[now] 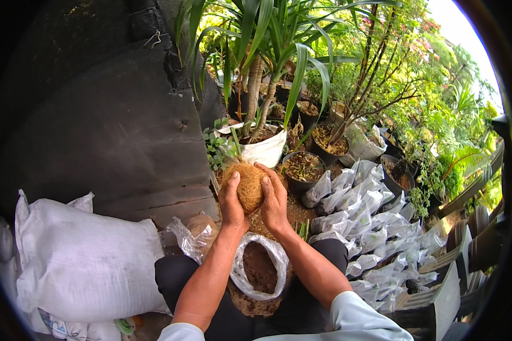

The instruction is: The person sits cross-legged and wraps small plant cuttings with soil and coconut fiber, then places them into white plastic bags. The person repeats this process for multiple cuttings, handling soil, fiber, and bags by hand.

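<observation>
Between my two hands is a round ball of brown coconut fibre (248, 183). My left hand (231, 202) presses its left side, thumb uppermost, and my right hand (274, 198) cups its right side. Nearer my body, between my forearms, a clear plastic bag (280, 255) with a rolled rim stands between my knees. Dark soil (259, 266) shows inside it. Left of my left forearm sits a second clear plastic bag (185, 238) beside a brown rounded mass (201, 226), partly hidden by the plastic.
A full white woven sack (89, 260) lies at the left, below a dark sheet wall (111, 128). Ahead stand a plant in a white sack planter (266, 149) and a black pot (304, 168). Many clear plastic bags (367, 213) with plants crowd the right, near stacked pots (480, 234).
</observation>
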Motion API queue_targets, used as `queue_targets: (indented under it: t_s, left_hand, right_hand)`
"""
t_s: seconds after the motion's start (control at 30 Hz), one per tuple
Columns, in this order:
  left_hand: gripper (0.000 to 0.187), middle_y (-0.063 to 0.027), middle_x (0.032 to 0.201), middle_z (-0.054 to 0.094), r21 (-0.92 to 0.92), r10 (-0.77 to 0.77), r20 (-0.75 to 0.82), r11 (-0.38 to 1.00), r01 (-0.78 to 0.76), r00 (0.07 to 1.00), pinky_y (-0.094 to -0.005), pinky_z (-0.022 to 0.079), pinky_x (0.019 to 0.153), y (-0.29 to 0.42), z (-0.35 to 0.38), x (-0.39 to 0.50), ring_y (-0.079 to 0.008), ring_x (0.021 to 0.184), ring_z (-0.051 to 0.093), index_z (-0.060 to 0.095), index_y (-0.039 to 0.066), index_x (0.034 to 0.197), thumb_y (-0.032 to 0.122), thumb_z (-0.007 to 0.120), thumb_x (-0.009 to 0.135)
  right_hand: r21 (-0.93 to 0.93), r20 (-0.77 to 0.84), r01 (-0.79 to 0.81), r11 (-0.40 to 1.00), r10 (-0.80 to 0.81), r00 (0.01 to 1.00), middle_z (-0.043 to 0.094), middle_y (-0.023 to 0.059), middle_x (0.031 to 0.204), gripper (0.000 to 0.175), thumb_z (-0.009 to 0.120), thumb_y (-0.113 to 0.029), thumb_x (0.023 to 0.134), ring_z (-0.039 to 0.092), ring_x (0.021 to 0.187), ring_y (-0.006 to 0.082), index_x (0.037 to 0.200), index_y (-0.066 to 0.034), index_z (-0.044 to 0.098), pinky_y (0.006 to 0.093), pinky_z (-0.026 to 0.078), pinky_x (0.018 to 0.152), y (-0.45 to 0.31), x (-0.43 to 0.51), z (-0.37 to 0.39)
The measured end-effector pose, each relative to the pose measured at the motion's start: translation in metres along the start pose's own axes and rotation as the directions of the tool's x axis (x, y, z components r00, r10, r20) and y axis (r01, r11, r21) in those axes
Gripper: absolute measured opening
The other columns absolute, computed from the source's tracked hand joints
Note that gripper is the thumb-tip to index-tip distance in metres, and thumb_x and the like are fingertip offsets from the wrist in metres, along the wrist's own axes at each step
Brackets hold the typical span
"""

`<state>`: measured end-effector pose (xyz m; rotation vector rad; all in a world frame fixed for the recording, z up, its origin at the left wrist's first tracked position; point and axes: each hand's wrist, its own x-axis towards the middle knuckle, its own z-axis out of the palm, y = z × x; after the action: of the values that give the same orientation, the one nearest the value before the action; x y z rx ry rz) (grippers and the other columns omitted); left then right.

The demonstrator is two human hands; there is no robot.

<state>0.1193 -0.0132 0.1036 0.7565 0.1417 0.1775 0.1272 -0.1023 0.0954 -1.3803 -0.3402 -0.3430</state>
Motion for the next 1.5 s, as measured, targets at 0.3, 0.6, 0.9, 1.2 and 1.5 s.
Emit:
queue_targets:
  t_s: [0.3,0.6,0.9,1.2,1.5]
  left_hand:
    - [0.046,-0.0094,0.109,0.060,0.140,0.171,0.065,0.974,-0.178,0.983,-0.0348,0.041,0.097,0.002,-0.003,-0.007,-0.0198,0.105,0.055,0.056,0.001,0.119,0.044,0.048,0.102]
    - [0.045,-0.0097,0.101,0.068,0.099,0.053,0.319,0.991,-0.088,0.946,-0.0349,0.046,0.098,0.022,-0.010,0.008,-0.0189,0.106,0.061,0.064,0.002,0.111,0.043,0.062,0.094]
    - [0.043,-0.0117,0.106,0.068,-0.385,-0.313,0.105,0.862,0.329,0.944,-0.0415,0.056,0.086,0.009,-0.029,0.011,-0.0276,0.097,0.067,0.061,0.006,0.116,0.043,0.044,0.101]
    - [0.052,-0.0075,0.126,0.061,0.069,0.030,0.282,0.996,-0.051,0.959,-0.0335,0.044,0.103,0.009,-0.012,-0.009,-0.0180,0.116,0.057,0.059,0.002,0.130,0.044,0.052,0.101]
    - [0.045,-0.0093,0.112,0.066,-0.370,-0.273,0.202,0.868,0.331,0.941,-0.0380,0.054,0.090,0.009,-0.009,0.006,-0.0224,0.100,0.065,0.060,0.006,0.120,0.044,0.048,0.099]
  right_hand:
    - [0.694,-0.042,-0.218,0.686,0.341,0.939,0.060,0.0153,0.117,0.047,0.065,-0.028,0.091,0.062,0.103,0.0245,0.127,-0.0009,0.052,0.0396,0.053,0.089,-0.010,0.009,-0.008]
    - [0.716,0.297,-0.570,0.403,0.564,0.771,0.061,0.0155,0.123,0.054,0.058,-0.037,0.089,0.063,0.109,0.0281,0.131,-0.0048,0.050,0.0410,0.050,0.096,-0.015,-0.010,0.001]
    - [0.033,-0.073,-0.107,0.994,0.109,0.991,0.051,0.0178,0.133,0.061,0.058,-0.053,0.090,0.050,0.121,0.0310,0.129,-0.0073,0.051,0.0401,0.038,0.104,-0.009,-0.003,0.006]
    - [0.502,-0.065,-0.257,0.826,0.333,0.941,0.056,0.0139,0.126,0.048,0.052,-0.043,0.096,0.055,0.114,0.0276,0.124,-0.0044,0.054,0.0376,0.043,0.100,0.001,-0.012,0.007]
    - [-0.687,0.343,0.587,0.428,-0.521,0.782,0.048,0.0243,0.130,0.060,0.063,-0.044,0.089,0.051,0.117,0.0407,0.134,-0.0069,0.047,0.0483,0.042,0.096,-0.020,-0.015,-0.008]
